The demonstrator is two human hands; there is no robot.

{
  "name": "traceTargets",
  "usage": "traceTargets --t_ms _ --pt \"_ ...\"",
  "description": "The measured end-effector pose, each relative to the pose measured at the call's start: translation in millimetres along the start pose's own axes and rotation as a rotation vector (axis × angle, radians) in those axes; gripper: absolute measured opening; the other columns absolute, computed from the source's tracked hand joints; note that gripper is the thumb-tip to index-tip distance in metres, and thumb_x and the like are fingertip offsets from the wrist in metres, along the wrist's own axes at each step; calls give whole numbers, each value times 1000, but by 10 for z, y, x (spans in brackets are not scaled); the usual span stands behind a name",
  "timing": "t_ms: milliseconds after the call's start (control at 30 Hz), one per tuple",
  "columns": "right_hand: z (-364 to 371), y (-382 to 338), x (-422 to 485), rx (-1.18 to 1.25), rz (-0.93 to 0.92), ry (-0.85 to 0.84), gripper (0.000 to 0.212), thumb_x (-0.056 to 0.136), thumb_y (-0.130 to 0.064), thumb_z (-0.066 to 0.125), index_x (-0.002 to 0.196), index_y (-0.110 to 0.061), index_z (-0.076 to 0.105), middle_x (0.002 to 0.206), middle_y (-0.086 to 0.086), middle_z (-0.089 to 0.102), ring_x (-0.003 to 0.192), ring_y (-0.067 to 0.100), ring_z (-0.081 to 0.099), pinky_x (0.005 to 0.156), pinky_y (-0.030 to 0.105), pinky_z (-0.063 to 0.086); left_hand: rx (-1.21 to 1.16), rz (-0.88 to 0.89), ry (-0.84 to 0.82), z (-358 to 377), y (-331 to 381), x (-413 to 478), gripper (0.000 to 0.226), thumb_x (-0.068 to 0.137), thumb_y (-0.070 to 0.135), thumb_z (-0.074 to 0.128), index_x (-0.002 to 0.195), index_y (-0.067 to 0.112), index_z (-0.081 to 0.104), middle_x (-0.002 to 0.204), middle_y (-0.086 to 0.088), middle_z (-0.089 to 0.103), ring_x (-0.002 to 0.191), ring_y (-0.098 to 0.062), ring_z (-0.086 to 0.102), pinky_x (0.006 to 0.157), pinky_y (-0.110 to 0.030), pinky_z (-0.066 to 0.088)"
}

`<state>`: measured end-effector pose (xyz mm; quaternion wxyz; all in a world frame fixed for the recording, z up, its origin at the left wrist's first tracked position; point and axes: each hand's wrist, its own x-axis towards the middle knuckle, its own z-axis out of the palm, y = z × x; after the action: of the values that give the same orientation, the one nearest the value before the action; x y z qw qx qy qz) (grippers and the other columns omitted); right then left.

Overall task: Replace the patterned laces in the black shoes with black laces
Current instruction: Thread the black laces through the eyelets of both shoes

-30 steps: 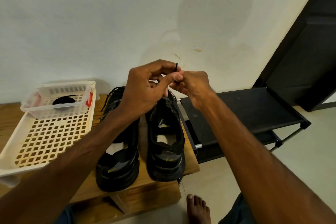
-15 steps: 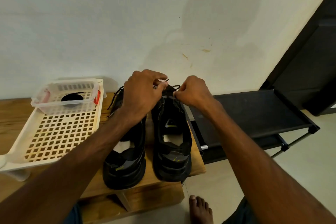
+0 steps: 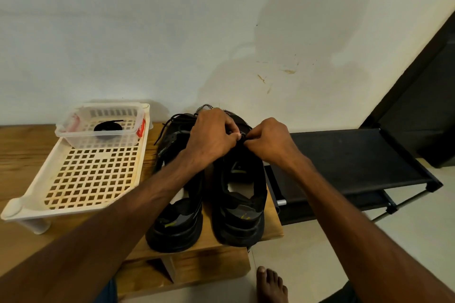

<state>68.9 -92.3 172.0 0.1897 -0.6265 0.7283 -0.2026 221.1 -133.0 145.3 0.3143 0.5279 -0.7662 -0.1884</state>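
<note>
Two black shoes stand side by side, heels toward the camera, in the middle of the frame on a wooden surface (image 3: 22,147). Both hands meet over the far end of the right-hand shoe (image 3: 242,206), near its top eyelets.

The left hand (image 3: 211,136) is curled, knuckles up, with thumb and forefinger closed on a black lace (image 3: 242,137) just above the shoe's tongue. The right hand (image 3: 268,141) is curled the same way and pinches the same short stretch of lace from the other side, so the fingertips of the two hands nearly touch. How the lace runs through the eyelets is hidden under the fingers.

A loop of patterned lace (image 3: 205,106), speckled black and white, shows just behind the left hand's knuckles, against the wall (image 3: 172,32). The left-hand shoe (image 3: 176,216) sits partly under the left forearm, and thin dark laces lie loose over its far end.

On the left of the frame a white slotted tray (image 3: 86,179) rests on the surface. A clear plastic box (image 3: 73,135) sits at the tray's far end, with a coiled lace (image 3: 107,127), black, inside it.

To the right of the shoes stands a low black shoe rack (image 3: 357,155). A bare foot (image 3: 270,285) is on the floor at the bottom edge.
</note>
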Motion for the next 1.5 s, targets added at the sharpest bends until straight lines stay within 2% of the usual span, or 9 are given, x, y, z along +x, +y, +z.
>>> traceTargets --t_ms 100,267,633,733,833,1000,1233,1367,1500 --pt "-26 49 -12 44 -14 -22 19 89 -11 69 102 -16 82 95 6 78 86 18 72 82 35 62 16 -12 14 38 -5 17 3 78 28 84 80 27 82 95 7 76 122 -18 56 88 -27 45" --pt "-42 87 -30 105 -37 -25 24 91 -7 67 108 -16 80 107 3 78 96 15 71 87 31 60 80 -32 12 65 -6 51 2 78 30 83 79 30 81 99 7 76 124 -19 52 92 -24 29" --pt "-36 119 -32 332 82 -32 24 89 0 66 99 -14 82 95 3 78 92 18 72 89 39 62 126 -52 -36 66 15 81 3 77 28 82 79 30 82 117 12 70 125 -21 49 95 -25 29" --pt "-27 94 -43 319 73 -27 24 88 0 66 99 -14 82 94 1 78 92 18 72 86 37 62 209 -109 -66 1 79 30 6 78 30 80 83 32 83 124 17 65 127 -23 41 97 -35 35" --pt "-37 75 -48 296 64 -24 25 88 0 65 99 -14 82 94 0 78 93 19 72 87 39 62 240 -166 -70 -7 153 -1 7 78 29 80 84 31 82 128 17 61 127 -22 36 92 -38 28" --pt "-50 60 -61 284 59 -31 25 89 1 65 100 -13 82 95 0 78 95 19 72 88 38 62 232 -208 -58 47 204 16 6 77 27 81 83 28 82 122 12 63 127 -24 34 89 -36 23" --pt "-54 70 -41 314 81 -43 22 89 0 67 100 -13 82 93 -1 77 93 14 70 72 21 55 155 -259 -57 98 194 53 7 77 20 82 83 21 81 123 5 64 128 -27 33 87 -33 23" --pt "-39 105 -6 361 105 -61 22 88 0 68 98 -13 82 97 1 77 98 15 70 83 29 60 89 -309 -118 65 201 57 11 75 26 89 84 23 83 126 6 65 132 -29 32 88 -35 26" --pt "-29 99 7 365 102 -76 19 88 -2 69 98 -12 82 97 1 78 98 15 70 89 35 60 103 -325 -132 67 191 62 11 76 24 87 86 23 82 127 4 64 130 -29 34 87 -36 25"
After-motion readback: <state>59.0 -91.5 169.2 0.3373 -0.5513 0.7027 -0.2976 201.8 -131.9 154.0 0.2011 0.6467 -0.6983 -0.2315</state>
